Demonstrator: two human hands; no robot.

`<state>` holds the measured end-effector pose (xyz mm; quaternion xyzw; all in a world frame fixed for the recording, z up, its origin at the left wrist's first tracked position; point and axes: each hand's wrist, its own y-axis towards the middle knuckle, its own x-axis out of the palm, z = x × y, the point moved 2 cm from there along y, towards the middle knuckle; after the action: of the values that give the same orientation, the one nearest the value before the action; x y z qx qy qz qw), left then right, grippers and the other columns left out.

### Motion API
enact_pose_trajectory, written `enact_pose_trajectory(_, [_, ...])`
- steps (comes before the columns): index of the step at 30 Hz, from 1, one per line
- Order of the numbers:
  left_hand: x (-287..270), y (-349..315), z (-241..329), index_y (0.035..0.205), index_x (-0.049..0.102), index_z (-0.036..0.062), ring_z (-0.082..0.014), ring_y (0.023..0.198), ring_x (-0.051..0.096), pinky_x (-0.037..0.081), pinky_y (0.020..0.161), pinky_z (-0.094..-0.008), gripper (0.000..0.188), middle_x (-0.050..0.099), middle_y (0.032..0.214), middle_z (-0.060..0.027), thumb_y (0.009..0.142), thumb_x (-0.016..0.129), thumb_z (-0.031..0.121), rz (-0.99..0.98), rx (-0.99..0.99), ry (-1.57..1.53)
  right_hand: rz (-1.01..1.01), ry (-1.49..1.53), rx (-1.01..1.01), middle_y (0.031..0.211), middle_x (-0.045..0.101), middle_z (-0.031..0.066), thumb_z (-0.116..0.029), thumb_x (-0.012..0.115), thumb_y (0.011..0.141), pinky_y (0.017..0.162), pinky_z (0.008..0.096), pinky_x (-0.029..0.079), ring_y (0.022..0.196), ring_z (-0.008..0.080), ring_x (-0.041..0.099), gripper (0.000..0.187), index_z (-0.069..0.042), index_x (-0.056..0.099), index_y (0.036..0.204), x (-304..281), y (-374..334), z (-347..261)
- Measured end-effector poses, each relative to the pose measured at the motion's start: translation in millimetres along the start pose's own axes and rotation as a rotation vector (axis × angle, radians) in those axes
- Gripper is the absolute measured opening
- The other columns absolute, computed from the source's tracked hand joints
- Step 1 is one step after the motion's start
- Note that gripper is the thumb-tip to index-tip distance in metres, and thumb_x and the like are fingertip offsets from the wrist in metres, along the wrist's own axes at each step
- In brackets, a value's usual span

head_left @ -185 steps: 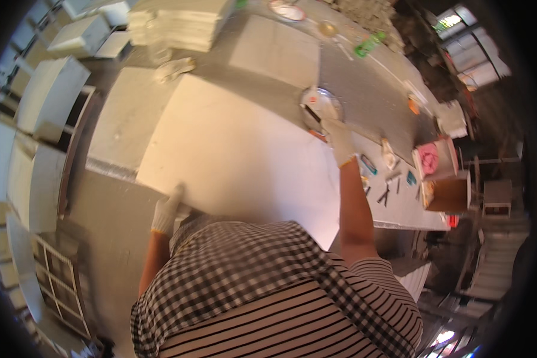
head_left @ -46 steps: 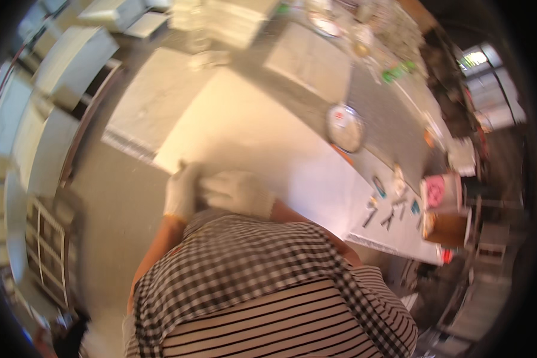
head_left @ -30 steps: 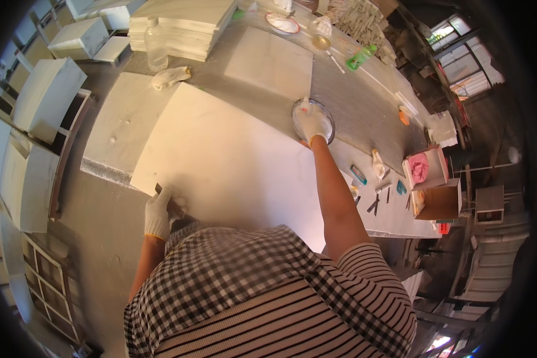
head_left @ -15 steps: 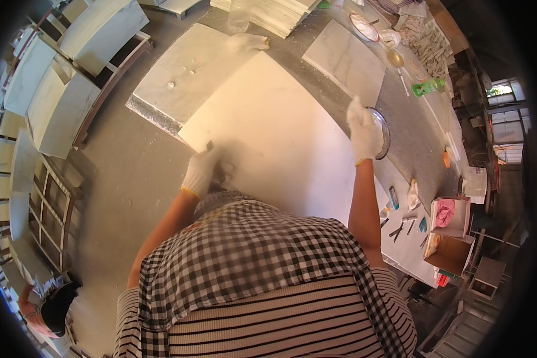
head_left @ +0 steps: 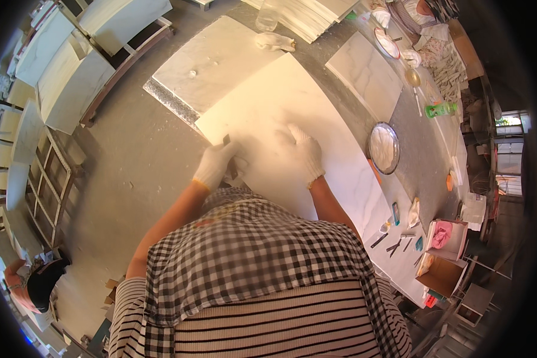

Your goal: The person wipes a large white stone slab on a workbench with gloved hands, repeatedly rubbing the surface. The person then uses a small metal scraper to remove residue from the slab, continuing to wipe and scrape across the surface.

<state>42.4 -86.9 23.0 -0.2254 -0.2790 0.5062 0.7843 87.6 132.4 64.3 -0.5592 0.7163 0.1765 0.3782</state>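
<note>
A white stone slab [head_left: 346,170] with faint grey veining lies before me. Over its near left edge, my left hand [head_left: 213,166], in a white knit glove, is closed on a small dark flat piece [head_left: 226,139] that looks like a scraper blade. My right hand [head_left: 307,156], gloved alike, is low over the middle of the slab with its fingers bent together. What they hold, if anything, I cannot make out. Greyish smudges mark the slab beyond the fingers. To the right stands a round metal-rimmed bowl [head_left: 384,148] with pale contents.
Another slab [head_left: 191,71] lies at far left, with a crumpled white glove [head_left: 274,42] by its corner. A veined slab [head_left: 367,74], a spoon [head_left: 413,80], a green bottle [head_left: 440,110] and an open cardboard box [head_left: 440,274] are right. Another person [head_left: 45,280] is at lower left.
My right hand has moved left from beside the bowl to the middle of the slab. My left hand still grips the dark flat piece. The whole view has shifted slightly.
</note>
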Motion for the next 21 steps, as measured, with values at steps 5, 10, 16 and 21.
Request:
enact_pose_trajectory(5, [2, -2, 1, 0.098, 0.068, -0.0016, -0.0205, 0.063, 0.068, 0.054, 0.057, -0.0305, 0.036, 0.071, 0.08, -0.0128, 0.095, 0.062, 0.034, -0.012, 0.01, -0.037, 0.027, -0.101, -0.086, 0.085, 0.069, 0.0206, -0.048, 0.061, 0.091, 0.07, 0.0426, 0.051, 0.081, 0.0357, 0.067, 0.046, -0.006, 0.069, 0.109, 9, 8, 4])
enact_pose_trajectory(10, [4, -7, 4, 0.096, 0.068, -0.0015, -0.0183, 0.063, 0.067, 0.054, 0.057, -0.0298, 0.036, 0.071, 0.079, -0.0116, 0.093, 0.063, 0.033, 0.014, -0.012, -0.051, 0.052, -0.128, -0.146, 0.086, 0.07, 0.0203, -0.049, 0.061, 0.091, 0.07, 0.044, 0.051, 0.081, 0.0368, 0.067, 0.045, -0.008, 0.07, 0.109, 14, 12, 5])
enact_pose_trajectory(16, [6, -9, 7, 0.092, 0.066, 0.0, -0.017, 0.06, 0.062, 0.052, 0.05, -0.0293, 0.031, 0.066, 0.075, -0.0104, 0.088, 0.062, 0.031, 0.018, -0.033, -0.063, -0.007, -0.143, -0.116, 0.094, 0.07, 0.0213, -0.051, 0.057, 0.091, 0.075, 0.0451, 0.052, 0.086, 0.0384, 0.067, 0.048, -0.007, 0.068, 0.106, 13, 13, -3])
enact_pose_trajectory(21, [6, -9, 7, 0.091, 0.066, 0.0001, -0.0175, 0.059, 0.063, 0.051, 0.051, -0.0292, 0.031, 0.067, 0.074, -0.0107, 0.088, 0.062, 0.031, 0.024, -0.022, -0.057, 0.033, -0.148, -0.149, 0.09, 0.069, 0.0213, -0.05, 0.057, 0.092, 0.072, 0.0462, 0.051, 0.082, 0.0391, 0.066, 0.046, -0.007, 0.068, 0.102, 12, 13, -3])
